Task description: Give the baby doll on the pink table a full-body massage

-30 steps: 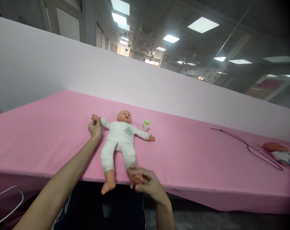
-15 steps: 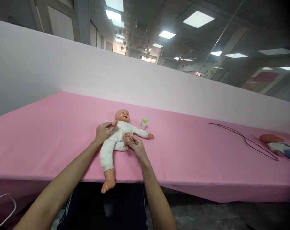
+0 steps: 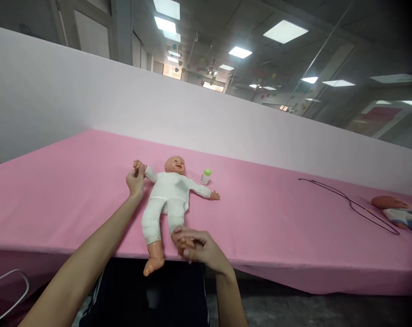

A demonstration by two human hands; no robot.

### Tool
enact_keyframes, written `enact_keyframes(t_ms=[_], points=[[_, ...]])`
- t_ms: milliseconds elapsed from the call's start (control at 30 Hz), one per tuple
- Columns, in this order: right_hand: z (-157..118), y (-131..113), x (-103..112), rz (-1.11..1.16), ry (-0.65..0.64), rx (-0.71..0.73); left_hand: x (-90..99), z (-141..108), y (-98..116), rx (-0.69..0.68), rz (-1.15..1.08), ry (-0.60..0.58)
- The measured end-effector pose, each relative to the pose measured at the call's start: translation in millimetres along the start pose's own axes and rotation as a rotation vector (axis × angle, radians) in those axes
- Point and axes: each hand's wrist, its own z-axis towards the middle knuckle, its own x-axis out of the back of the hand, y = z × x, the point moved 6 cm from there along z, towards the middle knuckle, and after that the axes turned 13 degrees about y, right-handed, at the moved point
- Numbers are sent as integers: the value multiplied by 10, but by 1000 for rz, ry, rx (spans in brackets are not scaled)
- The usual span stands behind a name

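Observation:
A baby doll (image 3: 171, 186) in a white cloth suit lies on its back on the pink-covered table (image 3: 270, 218), head toward the wall. My left hand (image 3: 136, 180) is closed around the doll's hand on the left of the picture, with that arm stretched out sideways. My right hand (image 3: 202, 247) has its fingers wrapped round the doll's foot on the right, near the table's front edge. The doll's other foot hangs just over that edge. Its other arm lies spread out on the cloth. Beside the doll's head stands a small bottle (image 3: 206, 177) with a green cap.
A thin black cord (image 3: 349, 200) lies looped on the right of the table. At the far right rests a second doll (image 3: 393, 204) in white and blue. A low white wall (image 3: 192, 118) runs along the back. A white cable (image 3: 25, 286) hangs at lower left.
My left hand has drawn the doll's hand outward to the left, away from its chest. My right hand has brought the foot down from the belly, so the bent leg is now straight.

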Motion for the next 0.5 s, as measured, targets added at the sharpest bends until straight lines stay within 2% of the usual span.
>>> enact_keyframes(t_ms=[67,167,200,267,367,500], points=[[236,-138,24,40,97,78,-96,-176,184,-148,8,-181],[664,-264,59,41,228,141,-233,-487,356,-387,188,-505],[795,-271,68,53,262,141,-257,-559,369,-448,263,-576],[981,-259,81,90,305,127,-273,-615,354,-491,349,-634],[943,-258,98,98,304,119,-243,-510,297,-363,258,-534],[368,-229,137,33,162,121,-76,-187,133,-126,176,-164]])
